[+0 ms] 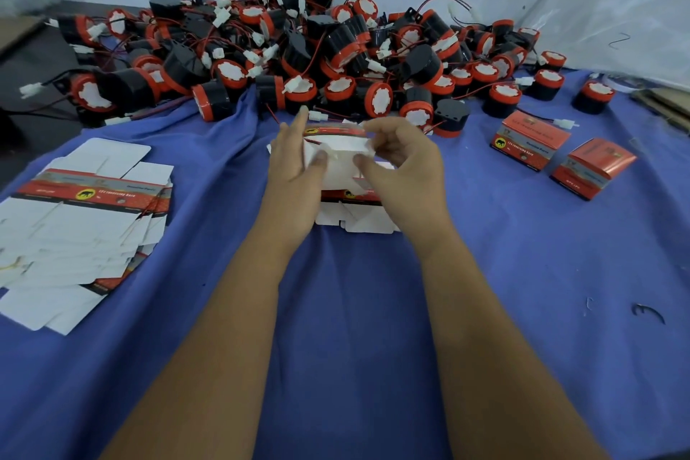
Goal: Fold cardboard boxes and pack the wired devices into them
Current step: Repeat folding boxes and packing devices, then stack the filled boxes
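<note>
With 2 finished boxes [530,140] standing at right, both hands [295,175] [399,157] pinch a half-folded box [338,151], while the device pile [298,48] and flat blanks [86,220] remain.

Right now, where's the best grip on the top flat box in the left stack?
Probably pinch the white flap of the top flat box at the stack's far edge, coming from above. It sticks out beyond the sheets below, so fingers can likely slip under it.
</note>
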`<state>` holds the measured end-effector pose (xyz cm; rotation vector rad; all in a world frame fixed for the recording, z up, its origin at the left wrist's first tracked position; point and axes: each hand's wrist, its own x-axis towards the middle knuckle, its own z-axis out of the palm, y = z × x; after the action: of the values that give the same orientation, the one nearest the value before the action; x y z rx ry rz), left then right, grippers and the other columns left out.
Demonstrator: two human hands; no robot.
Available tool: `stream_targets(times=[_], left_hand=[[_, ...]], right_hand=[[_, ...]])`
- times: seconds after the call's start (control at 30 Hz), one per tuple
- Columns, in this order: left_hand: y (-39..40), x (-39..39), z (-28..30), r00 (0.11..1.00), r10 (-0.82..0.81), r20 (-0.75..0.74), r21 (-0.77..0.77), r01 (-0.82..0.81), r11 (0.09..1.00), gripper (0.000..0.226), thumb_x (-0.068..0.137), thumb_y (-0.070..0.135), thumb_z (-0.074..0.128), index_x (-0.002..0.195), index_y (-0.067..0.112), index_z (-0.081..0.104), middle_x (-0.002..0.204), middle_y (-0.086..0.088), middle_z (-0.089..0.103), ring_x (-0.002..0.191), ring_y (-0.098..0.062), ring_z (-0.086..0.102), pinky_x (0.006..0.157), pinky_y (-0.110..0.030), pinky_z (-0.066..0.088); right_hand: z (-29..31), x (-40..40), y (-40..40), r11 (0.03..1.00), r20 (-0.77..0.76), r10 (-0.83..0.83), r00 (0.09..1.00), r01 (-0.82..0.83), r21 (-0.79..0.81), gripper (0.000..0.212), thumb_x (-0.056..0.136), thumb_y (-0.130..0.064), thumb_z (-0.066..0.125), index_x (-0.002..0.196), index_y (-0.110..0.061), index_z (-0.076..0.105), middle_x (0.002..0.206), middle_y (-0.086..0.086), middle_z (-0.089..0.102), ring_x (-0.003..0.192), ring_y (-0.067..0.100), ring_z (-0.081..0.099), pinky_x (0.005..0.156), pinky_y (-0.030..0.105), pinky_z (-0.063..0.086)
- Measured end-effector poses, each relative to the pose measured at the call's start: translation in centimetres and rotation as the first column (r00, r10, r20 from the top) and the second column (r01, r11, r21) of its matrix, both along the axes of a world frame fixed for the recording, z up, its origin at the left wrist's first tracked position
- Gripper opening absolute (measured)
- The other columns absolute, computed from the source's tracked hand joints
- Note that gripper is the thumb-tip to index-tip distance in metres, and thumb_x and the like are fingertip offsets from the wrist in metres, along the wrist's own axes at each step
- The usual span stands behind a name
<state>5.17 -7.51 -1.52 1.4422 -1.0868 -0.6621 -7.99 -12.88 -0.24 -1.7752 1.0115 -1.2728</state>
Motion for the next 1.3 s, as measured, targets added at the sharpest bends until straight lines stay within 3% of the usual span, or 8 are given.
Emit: stream_targets(times=[0.2,0.37,0.53,0.63,0.8,0.93,1.1,1.3], left_hand=[[0.2,0.7,0.3,0.925,-0.003,-0.381,-0.283,-0.113,0.952,0.032,0.103,0.019,0.033,0.115,0.033,0.06,0.125,0.0,0.064,0.115,-0.018,0.061,0.101,-0.039,0.049],[0.1,1.2,1.0,0.741,-0.117,-0.661,-0.304,-0.123,0.945,0.026,0.104,0.016,0.034,0.096,0.018,0.058,0.091,-0.004,0.069,0.087,-0.019,0.065,0.082,-0.034,0.053],[0.5,1.8,1.7,0.811,-0.305,-0.5,-0.35,0.133,0.927,0.028,0.087,0.025,0.046,0.111,0.019,0.06,0.102,0.0,0.068,0.096,-0.015,0.064,0.083,-0.029,0.053],[0.9,1.4,1.5,0.916,-0.334,-0.221,-0.287,0.267,0.92,0.039,0.085,0.038,0.057,0.123,0.036,0.055,0.124,0.008,0.063,0.117,-0.012,0.061,0.097,-0.033,0.051],[1.1,0.1,1.5,0.996,-0.081,-0.026,-0.243,0.073,0.967,0.026,0.083,0.066,0.053,0.109,0.062,0.049,0.12,0.017,0.055,0.123,-0.012,0.051,0.1,-0.038,0.05],[0.8,-0.6,1.5,0.95,-0.15,-0.272,-0.235,0.085,0.968,0.032,0.091,0.054,0.046,0.114,0.031,0.046,0.129,-0.014,0.055,0.116,-0.03,0.058,0.098,-0.055,0.051],[0.1,-0.6,1.0,0.93,-0.103,-0.354,-0.217,0.026,0.976,0.021,0.09,0.033,0.047,0.111,0.03,0.049,0.104,0.003,0.067,0.088,-0.015,0.067,0.076,-0.038,0.058],[-0.4,-0.6,0.5,0.863,-0.201,-0.464,-0.25,0.091,0.964,0.027,0.096,0.033,0.046,0.119,0.03,0.058,0.117,-0.004,0.069,0.104,-0.026,0.067,0.084,-0.042,0.058]], right_hand=[[-0.2,0.8,0.6,0.965,-0.151,0.257,0.955,-0.263,-0.019,0.074,0.072,-0.011,0.084,0.139,-0.02,0.054,0.141,-0.011,0.04,0.132,0.004,0.039,0.104,0.029,0.045],[-0.6,0.9,0.7,0.958,-0.278,0.245,0.929,-0.275,-0.076,0.073,0.076,-0.003,0.078,0.141,-0.026,0.052,0.145,-0.011,0.049,0.135,0.01,0.042,0.103,0.038,0.046],[0.1,0.3,0.5,0.992,-0.073,0.115,0.991,-0.118,-0.042,0.071,0.079,-0.032,0.081,0.142,-0.034,0.048,0.134,-0.016,0.059,0.123,0.003,0.052,0.102,0.021,0.044],[0.7,-0.3,0.5,0.997,0.082,0.075,0.994,-0.076,0.008,0.064,0.081,-0.039,0.077,0.139,-0.032,0.052,0.133,-0.015,0.059,0.124,0.002,0.051,0.102,0.02,0.044],[1.0,0.0,1.0,0.987,0.124,0.154,0.98,-0.158,0.024,0.051,0.092,-0.039,0.061,0.139,-0.02,0.054,0.131,-0.004,0.058,0.128,0.013,0.049,0.109,0.037,0.042],[0.7,0.7,1.1,0.965,0.207,0.187,0.96,-0.218,0.142,0.033,0.1,-0.029,0.054,0.131,-0.018,0.058,0.129,0.006,0.059,0.12,0.021,0.058,0.102,0.048,0.049],[0.4,1.4,1.1,0.944,0.251,0.19,0.949,-0.247,0.221,0.025,0.099,-0.029,0.051,0.122,-0.024,0.058,0.127,0.008,0.058,0.114,0.025,0.06,0.095,0.05,0.052],[0.0,1.6,1.0,0.933,0.282,0.208,0.936,-0.277,0.23,0.021,0.099,-0.015,0.047,0.117,-0.024,0.053,0.1,-0.005,0.067,0.085,0.007,0.065,0.068,0.024,0.055]])
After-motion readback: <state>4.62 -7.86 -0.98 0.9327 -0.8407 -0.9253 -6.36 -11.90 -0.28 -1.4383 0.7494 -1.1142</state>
